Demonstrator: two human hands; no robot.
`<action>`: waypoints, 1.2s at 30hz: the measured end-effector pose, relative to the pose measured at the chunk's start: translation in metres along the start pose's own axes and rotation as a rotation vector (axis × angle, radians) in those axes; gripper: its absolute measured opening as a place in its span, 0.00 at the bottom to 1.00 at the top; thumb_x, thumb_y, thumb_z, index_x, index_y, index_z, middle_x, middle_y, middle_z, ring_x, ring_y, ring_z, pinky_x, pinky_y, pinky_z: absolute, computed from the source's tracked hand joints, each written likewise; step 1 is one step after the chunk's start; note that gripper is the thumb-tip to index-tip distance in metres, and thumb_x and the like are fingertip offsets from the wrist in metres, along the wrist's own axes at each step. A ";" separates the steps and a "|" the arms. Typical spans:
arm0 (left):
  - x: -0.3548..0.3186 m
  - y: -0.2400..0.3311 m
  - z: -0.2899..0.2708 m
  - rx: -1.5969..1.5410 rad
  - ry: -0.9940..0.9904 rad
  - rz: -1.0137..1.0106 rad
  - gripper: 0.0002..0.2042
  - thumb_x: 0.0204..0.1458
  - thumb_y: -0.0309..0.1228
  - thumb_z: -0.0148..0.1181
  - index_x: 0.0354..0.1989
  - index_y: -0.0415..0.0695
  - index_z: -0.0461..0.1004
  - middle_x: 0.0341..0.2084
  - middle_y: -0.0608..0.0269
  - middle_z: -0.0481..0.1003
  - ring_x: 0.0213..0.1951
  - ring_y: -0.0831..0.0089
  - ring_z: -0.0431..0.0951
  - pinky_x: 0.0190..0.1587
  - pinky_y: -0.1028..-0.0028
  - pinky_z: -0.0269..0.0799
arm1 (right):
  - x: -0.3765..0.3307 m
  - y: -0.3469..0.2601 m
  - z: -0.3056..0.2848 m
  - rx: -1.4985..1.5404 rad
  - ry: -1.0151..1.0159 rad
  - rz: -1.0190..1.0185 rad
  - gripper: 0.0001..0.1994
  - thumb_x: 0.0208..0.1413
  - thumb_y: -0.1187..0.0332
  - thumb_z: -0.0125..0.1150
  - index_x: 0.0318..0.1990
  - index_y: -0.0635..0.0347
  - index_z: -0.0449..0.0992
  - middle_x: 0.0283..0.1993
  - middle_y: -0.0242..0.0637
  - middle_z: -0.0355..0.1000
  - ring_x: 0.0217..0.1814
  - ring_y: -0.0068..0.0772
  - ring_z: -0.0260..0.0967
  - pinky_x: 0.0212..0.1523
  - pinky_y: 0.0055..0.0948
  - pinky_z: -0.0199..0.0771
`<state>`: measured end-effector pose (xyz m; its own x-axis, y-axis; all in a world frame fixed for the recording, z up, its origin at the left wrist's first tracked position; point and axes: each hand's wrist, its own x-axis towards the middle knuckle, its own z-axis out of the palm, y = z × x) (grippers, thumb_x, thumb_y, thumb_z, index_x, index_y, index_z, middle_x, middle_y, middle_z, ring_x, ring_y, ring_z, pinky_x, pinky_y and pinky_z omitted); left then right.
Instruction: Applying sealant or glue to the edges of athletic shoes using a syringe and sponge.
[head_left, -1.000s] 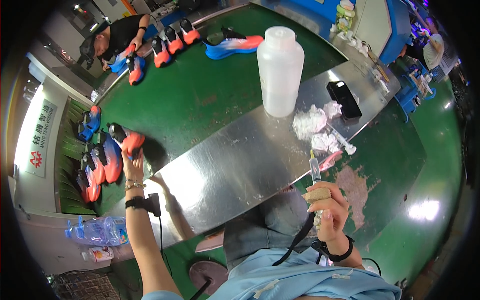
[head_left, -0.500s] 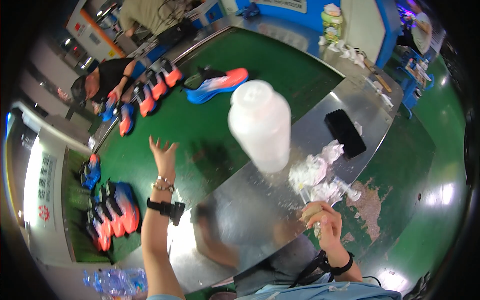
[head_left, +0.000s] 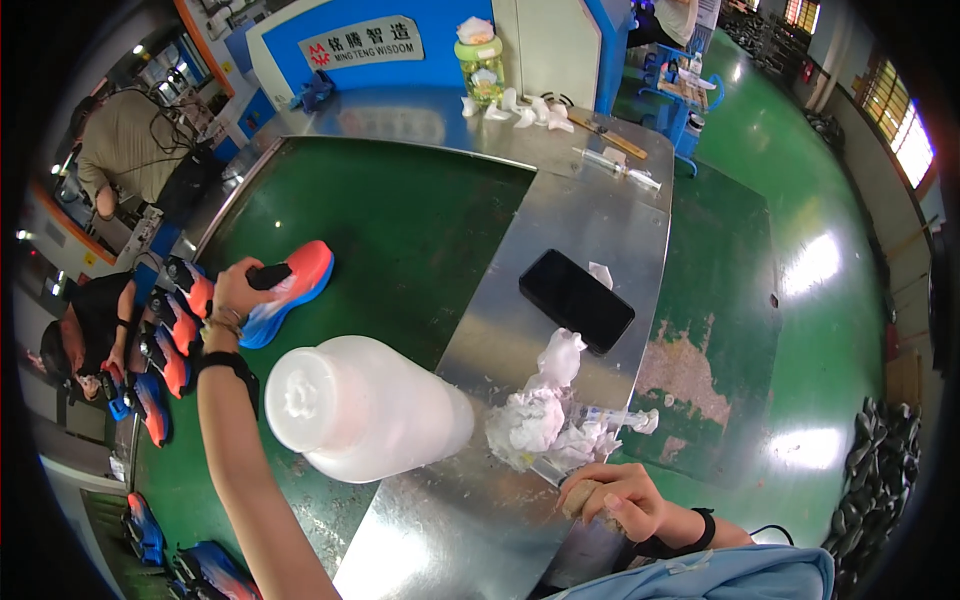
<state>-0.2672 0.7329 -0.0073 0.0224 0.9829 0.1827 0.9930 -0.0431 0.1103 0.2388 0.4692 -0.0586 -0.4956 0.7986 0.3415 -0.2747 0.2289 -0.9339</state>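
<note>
My left hand (head_left: 238, 291) reaches to the far left of the bottle, its fingers closed at the black collar of a running shoe (head_left: 303, 272) with an orange-red toe and blue sole. The shoe rests on the green mat (head_left: 400, 215). My right hand (head_left: 615, 502) is curled near the table's front edge round a tan-handled tool with a thin flat end (head_left: 547, 470); its exact kind is unclear. Just beyond that hand lie crumpled white tissues (head_left: 528, 420) and a clear syringe-like tube (head_left: 612, 417). A large white plastic bottle (head_left: 385, 410) stands between my arms.
A black phone (head_left: 577, 300) lies on the metal table edge (head_left: 500, 300). Farther back are a syringe (head_left: 620, 168), a wooden-handled tool (head_left: 608, 135) and a green-lidded jar (head_left: 482, 68). At left, several similar shoes (head_left: 170, 320) stand beside another person (head_left: 95, 335).
My view has swung right. My left hand, open over the mat before, has reached the single shoe and closed on it. The right hand keeps its curled grip near the tissues.
</note>
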 end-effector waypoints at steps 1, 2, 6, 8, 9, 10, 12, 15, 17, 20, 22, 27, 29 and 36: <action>-0.005 0.010 -0.002 0.004 0.020 -0.003 0.26 0.22 0.36 0.70 0.37 0.45 0.74 0.31 0.54 0.77 0.35 0.61 0.78 0.42 0.68 0.72 | 0.000 0.002 -0.002 -0.002 0.024 -0.022 0.15 0.57 0.70 0.38 0.22 0.66 0.68 0.28 0.44 0.69 0.38 0.44 0.68 0.41 0.35 0.68; -0.014 0.021 -0.006 0.036 0.067 0.017 0.26 0.22 0.36 0.70 0.37 0.45 0.74 0.31 0.52 0.77 0.35 0.59 0.77 0.41 0.66 0.72 | 0.002 0.003 -0.003 -0.003 0.021 -0.040 0.15 0.57 0.70 0.38 0.22 0.66 0.68 0.28 0.44 0.69 0.38 0.44 0.68 0.41 0.35 0.68; -0.050 0.039 -0.013 0.462 0.044 0.024 0.23 0.27 0.40 0.68 0.37 0.46 0.73 0.31 0.57 0.75 0.36 0.57 0.74 0.38 0.63 0.73 | 0.002 -0.002 0.013 -0.039 0.024 -0.057 0.14 0.57 0.72 0.39 0.21 0.66 0.67 0.27 0.42 0.68 0.35 0.40 0.65 0.39 0.32 0.66; -0.069 0.049 -0.008 0.570 0.010 -0.052 0.24 0.29 0.41 0.69 0.35 0.43 0.71 0.33 0.58 0.75 0.39 0.60 0.74 0.39 0.66 0.74 | -0.006 -0.002 0.017 -0.113 0.001 -0.001 0.16 0.59 0.71 0.39 0.22 0.66 0.68 0.29 0.43 0.69 0.37 0.39 0.65 0.41 0.34 0.66; -0.080 0.067 -0.014 0.524 -0.023 -0.081 0.23 0.30 0.43 0.68 0.34 0.43 0.71 0.31 0.56 0.75 0.38 0.59 0.75 0.38 0.65 0.74 | -0.011 -0.003 0.016 -0.128 0.015 -0.012 0.16 0.59 0.71 0.39 0.22 0.66 0.68 0.29 0.43 0.69 0.37 0.39 0.65 0.41 0.34 0.66; -0.099 0.079 -0.028 0.481 -0.035 -0.114 0.23 0.31 0.46 0.67 0.32 0.42 0.72 0.29 0.54 0.75 0.36 0.57 0.76 0.37 0.63 0.74 | -0.015 -0.005 0.019 -0.093 0.036 -0.023 0.14 0.58 0.72 0.41 0.22 0.67 0.68 0.30 0.42 0.68 0.36 0.36 0.65 0.38 0.31 0.65; -0.139 0.101 -0.055 0.427 -0.026 -0.152 0.27 0.28 0.54 0.64 0.26 0.39 0.74 0.25 0.49 0.75 0.31 0.52 0.76 0.34 0.60 0.73 | -0.027 -0.001 0.020 -0.088 0.091 -0.010 0.12 0.57 0.71 0.43 0.24 0.66 0.70 0.31 0.39 0.68 0.34 0.34 0.64 0.35 0.29 0.64; -0.198 0.128 -0.108 0.294 -0.153 -0.243 0.22 0.24 0.50 0.66 0.19 0.40 0.77 0.19 0.49 0.75 0.27 0.56 0.77 0.33 0.64 0.73 | -0.037 -0.014 0.025 -0.104 0.096 0.139 0.12 0.57 0.71 0.44 0.25 0.66 0.70 0.32 0.39 0.67 0.35 0.30 0.64 0.33 0.26 0.65; -0.239 0.132 -0.131 0.244 -0.215 -0.321 0.26 0.23 0.51 0.67 0.22 0.38 0.77 0.12 0.55 0.73 0.20 0.64 0.77 0.28 0.70 0.73 | -0.040 -0.024 0.032 -0.050 0.063 0.152 0.09 0.56 0.71 0.47 0.27 0.66 0.70 0.34 0.38 0.67 0.35 0.26 0.64 0.31 0.23 0.65; -0.279 0.176 -0.157 0.190 -0.506 -0.372 0.22 0.26 0.51 0.65 0.12 0.40 0.75 0.09 0.59 0.72 0.19 0.68 0.77 0.26 0.72 0.72 | -0.043 -0.014 0.033 -0.146 0.032 0.021 0.04 0.53 0.73 0.52 0.31 0.65 0.70 0.35 0.37 0.67 0.34 0.26 0.65 0.33 0.22 0.67; -0.308 0.190 -0.150 0.160 -0.658 -0.360 0.23 0.29 0.52 0.63 0.10 0.39 0.73 0.07 0.62 0.70 0.14 0.72 0.74 0.21 0.76 0.70 | -0.037 -0.020 0.039 -0.159 0.037 0.008 0.04 0.52 0.73 0.53 0.31 0.65 0.70 0.35 0.37 0.68 0.35 0.27 0.65 0.35 0.23 0.66; -0.359 0.196 -0.143 -0.131 -0.813 -0.476 0.25 0.38 0.50 0.62 0.26 0.35 0.70 0.16 0.57 0.74 0.15 0.70 0.76 0.19 0.75 0.72 | -0.022 -0.021 0.056 -0.312 0.037 0.013 0.03 0.50 0.74 0.56 0.32 0.63 0.71 0.36 0.36 0.69 0.38 0.27 0.65 0.40 0.24 0.64; -0.338 0.196 -0.132 -0.357 -0.716 -0.449 0.18 0.46 0.40 0.57 0.32 0.34 0.68 0.15 0.55 0.74 0.16 0.67 0.77 0.19 0.73 0.73 | -0.024 -0.012 0.044 -0.334 0.128 0.070 0.04 0.51 0.73 0.55 0.32 0.64 0.71 0.37 0.36 0.68 0.38 0.24 0.65 0.38 0.23 0.67; -0.368 0.074 -0.042 -0.800 -0.118 -0.529 0.25 0.55 0.44 0.48 0.53 0.36 0.63 0.27 0.55 0.77 0.30 0.72 0.77 0.31 0.75 0.73 | -0.030 -0.015 0.059 -0.061 0.225 0.086 0.12 0.59 0.68 0.42 0.34 0.68 0.70 0.39 0.41 0.65 0.39 0.32 0.69 0.37 0.30 0.75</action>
<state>-0.2070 0.3603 -0.0257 -0.3502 0.9199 -0.1766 0.5057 0.3444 0.7910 0.2092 0.4087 -0.0482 -0.3175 0.9187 0.2348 -0.1859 0.1824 -0.9655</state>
